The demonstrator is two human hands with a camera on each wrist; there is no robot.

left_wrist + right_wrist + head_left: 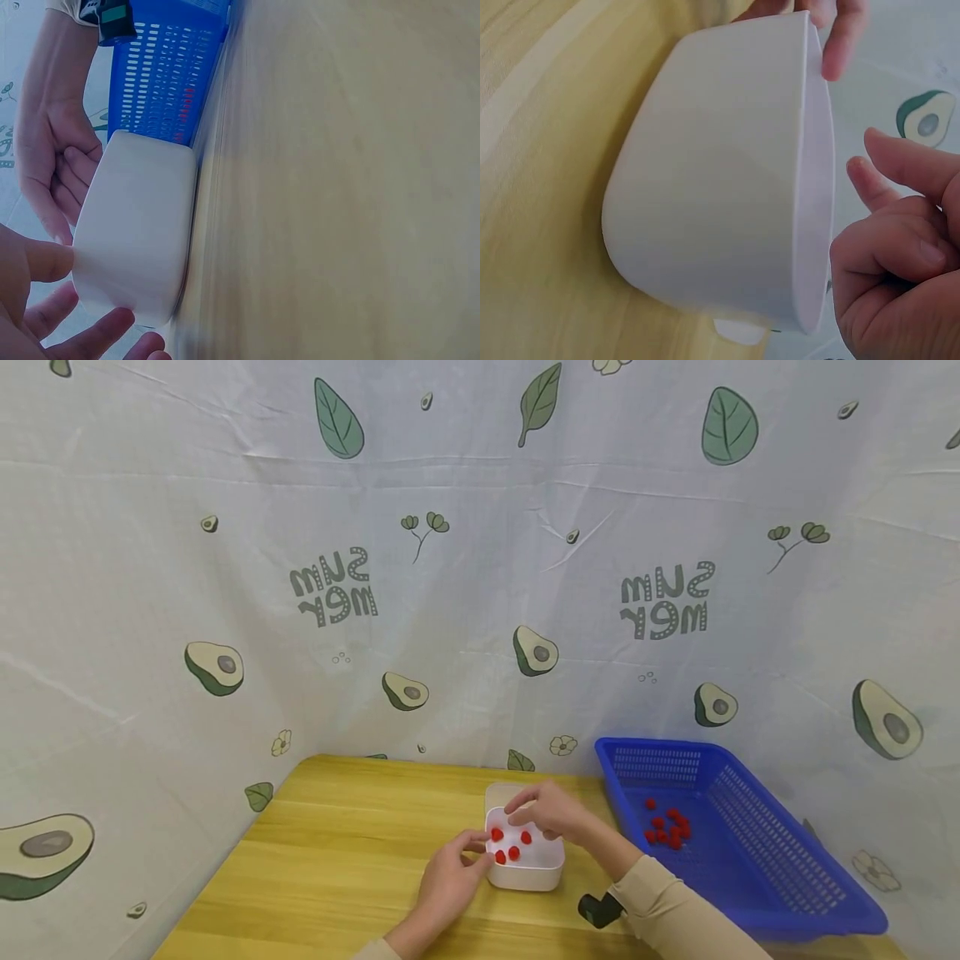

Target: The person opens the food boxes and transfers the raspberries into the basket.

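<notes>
A white, open-topped box [525, 878] stands on the table with several small red balls [513, 853] inside. My left hand [450, 872] holds the box at its left end, the thumb at the rim and the fingers along the side wall. Above the far part of the box hovers my right hand [558, 814]. Its thumb and index finger [907, 161] are apart, the other fingers are bent inward, and nothing shows between them. One red ball [497, 834] near the left rim looks blurred. In the left wrist view the box [135, 225] hides its own contents.
A blue perforated basket [750, 877] stands on the right, with several more red balls [675, 831] near its left side. Behind the box lies a flat beige piece [502, 793]. A patterned cloth hangs behind the wooden table [337, 843].
</notes>
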